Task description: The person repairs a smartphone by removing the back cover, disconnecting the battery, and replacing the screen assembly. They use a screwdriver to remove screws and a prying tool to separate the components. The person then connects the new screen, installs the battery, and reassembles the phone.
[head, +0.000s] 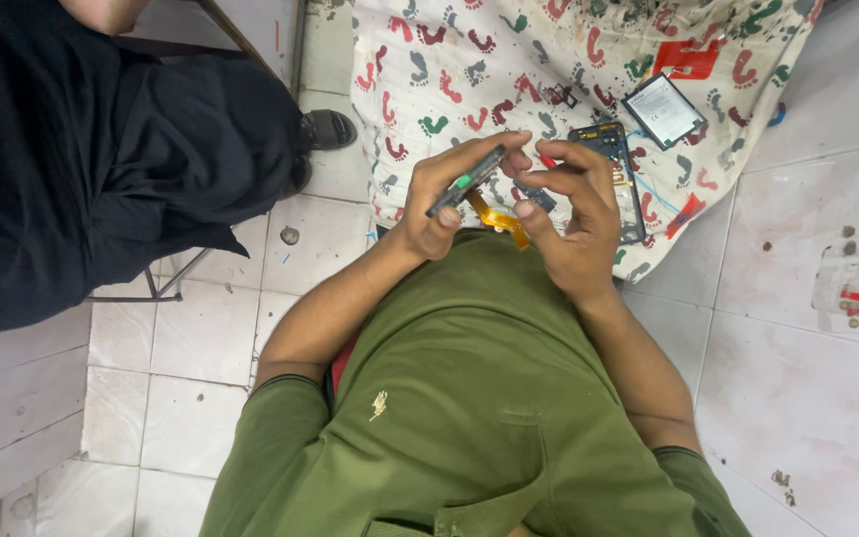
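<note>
Left hand (pixel 449 199) grips a dark slim phone part (pixel 467 181) above the footprint cloth (pixel 449 60) | right hand (pixel 573 214) pinches a small piece (pixel 537 197) by the orange ribbon cable (pixel 501 219) | phone frame (pixel 613 164) and battery (pixel 662 109) lie apart on the cloth: phone opened, not reassembled.

A dark slim phone part (pixel 466 181), tilted, trailing an orange flex ribbon (pixel 501 219), seemingly.
</note>
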